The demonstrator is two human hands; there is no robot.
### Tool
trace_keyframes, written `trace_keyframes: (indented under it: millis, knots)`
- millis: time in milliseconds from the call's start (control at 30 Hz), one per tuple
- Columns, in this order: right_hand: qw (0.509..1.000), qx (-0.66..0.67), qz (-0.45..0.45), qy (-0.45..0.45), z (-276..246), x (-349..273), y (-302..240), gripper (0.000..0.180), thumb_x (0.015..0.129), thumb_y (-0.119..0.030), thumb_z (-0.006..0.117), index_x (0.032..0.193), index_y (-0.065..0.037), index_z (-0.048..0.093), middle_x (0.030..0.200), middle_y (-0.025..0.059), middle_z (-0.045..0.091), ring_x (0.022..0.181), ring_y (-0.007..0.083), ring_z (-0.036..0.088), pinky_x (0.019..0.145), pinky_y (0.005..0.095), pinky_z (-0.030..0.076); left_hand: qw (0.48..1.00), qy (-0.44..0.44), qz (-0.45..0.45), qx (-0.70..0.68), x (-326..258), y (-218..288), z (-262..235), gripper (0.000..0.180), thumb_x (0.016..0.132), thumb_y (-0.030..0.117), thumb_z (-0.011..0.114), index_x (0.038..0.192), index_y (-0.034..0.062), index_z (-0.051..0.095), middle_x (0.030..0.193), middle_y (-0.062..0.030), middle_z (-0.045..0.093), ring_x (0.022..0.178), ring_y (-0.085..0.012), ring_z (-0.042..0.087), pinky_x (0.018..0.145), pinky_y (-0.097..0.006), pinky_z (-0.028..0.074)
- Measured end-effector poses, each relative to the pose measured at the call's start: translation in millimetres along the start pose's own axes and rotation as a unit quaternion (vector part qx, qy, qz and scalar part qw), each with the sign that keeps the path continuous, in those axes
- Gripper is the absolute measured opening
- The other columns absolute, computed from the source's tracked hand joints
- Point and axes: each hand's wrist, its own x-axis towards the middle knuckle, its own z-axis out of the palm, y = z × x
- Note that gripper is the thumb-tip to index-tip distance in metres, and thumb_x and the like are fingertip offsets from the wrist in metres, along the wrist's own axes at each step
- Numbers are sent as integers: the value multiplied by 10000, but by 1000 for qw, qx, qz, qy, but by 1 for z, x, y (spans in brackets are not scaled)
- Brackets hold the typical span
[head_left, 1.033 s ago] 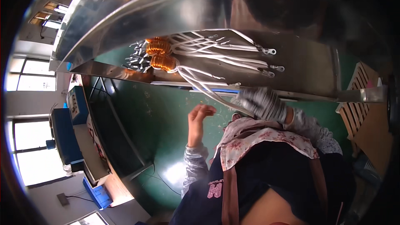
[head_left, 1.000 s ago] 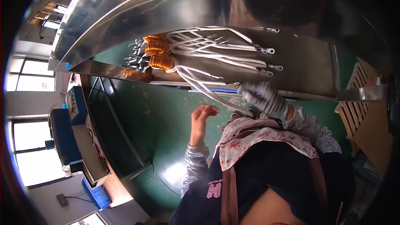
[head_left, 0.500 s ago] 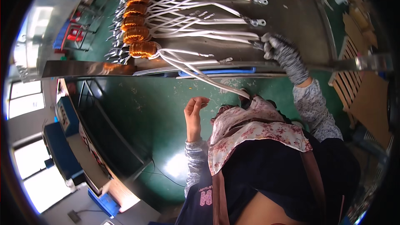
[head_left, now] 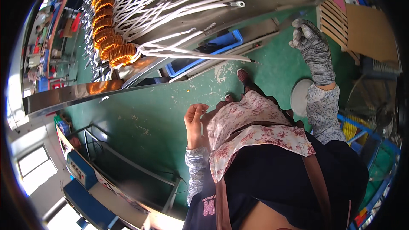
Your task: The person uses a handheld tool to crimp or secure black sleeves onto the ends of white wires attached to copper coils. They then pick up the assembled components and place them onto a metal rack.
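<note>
My bare left hand [head_left: 194,121] is raised in front of the floral apron [head_left: 264,123], over the floor. Its fingers are pressed together; anything between them is too small to make out. Off the table's right side hangs my right hand [head_left: 313,47] in a grey knitted glove, fingers loosely curled and apart, with nothing visible in it. On the metal table [head_left: 264,4] stands a row of copper-wound ring coils [head_left: 122,55]. White sleeved leads [head_left: 170,10] run rightward from them, some ending in metal lugs [head_left: 237,4]. The nearest coil's long lead [head_left: 204,56] sticks out past the table edge.
Under the table edge is a blue bin [head_left: 234,38]. To the right are a round stool [head_left: 300,98], a slatted wooden pallet [head_left: 336,25], cardboard [head_left: 368,30] and a blue-framed cart [head_left: 379,140]. A workbench [head_left: 115,196] stands at lower left.
My right hand has left the lead ends on the table and is now off its right side. The view has turned, so the coils appear further left. My left hand keeps its pose.
</note>
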Motion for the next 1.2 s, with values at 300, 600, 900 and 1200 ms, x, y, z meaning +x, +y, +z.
trace_keyframes:
  millis: [300,600,900,1200]
  knots:
    - [994,-37,-8,102,-25,-60,8,249,924,-150,501,1084,15,598,835,56,596,739,115,571,691,262,498,998,-58,-6,31,7,-4,-13,220,934,196,520,893,7,624,872,-49,649,833,-114,589,766,-256,459]
    - [987,-146,-26,58,-7,-67,30,265,909,-223,542,1078,-30,608,916,35,610,827,111,579,756,252,489,996,-68,8,54,19,9,-8,213,924,205,522,899,17,618,888,-59,644,855,-139,602,796,-276,470]
    - [826,-528,-125,-151,57,-20,119,567,817,-331,596,1251,-6,432,1233,218,483,1161,366,449,1024,406,323,994,-13,108,17,44,66,1,205,936,198,504,885,30,610,892,-60,639,857,-138,597,796,-285,475]
    - [804,-511,-161,-257,68,32,98,272,774,-129,560,1034,-96,634,906,130,632,859,296,607,762,415,474,977,116,176,-19,56,121,-10,218,930,210,501,978,18,591,945,-72,624,859,-140,593,783,-277,481]
